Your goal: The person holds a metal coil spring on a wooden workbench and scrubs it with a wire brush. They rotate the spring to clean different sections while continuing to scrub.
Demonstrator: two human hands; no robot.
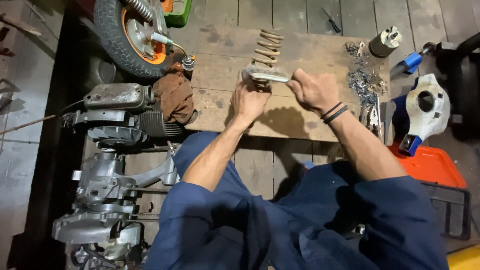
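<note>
A: What is seen in the head view?

B: A rusty coil spring (266,50) is stood on a wooden board (300,55), which serves as the surface. A flat grey metal part (265,76) is held across the near end of the spring. The left hand (249,99) is closed around the near end of the spring, just under that part. The right hand (313,90) is closed as well, and the right end of the metal part is pinched in its fingers; two black bands are worn at that wrist.

A: How is the step judged to be done well?

B: It looks as if the part is being worked against the spring's end. The spring is best kept pressed down on the board so that it cannot roll, and the left grip is best kept low, clear of the metal edge. Short, even movements are probably safer than hard ones, since a slip could bring the edge onto the left fingers.

A: What lies around?

B: Metal scraps (367,80) are scattered near the right edge of the board, with a small cylinder (385,42) beyond them. A brown rag (175,95) is draped beside an engine (117,120) on the left, below a wheel (131,35). An orange tray (434,166) lies at the right.
</note>
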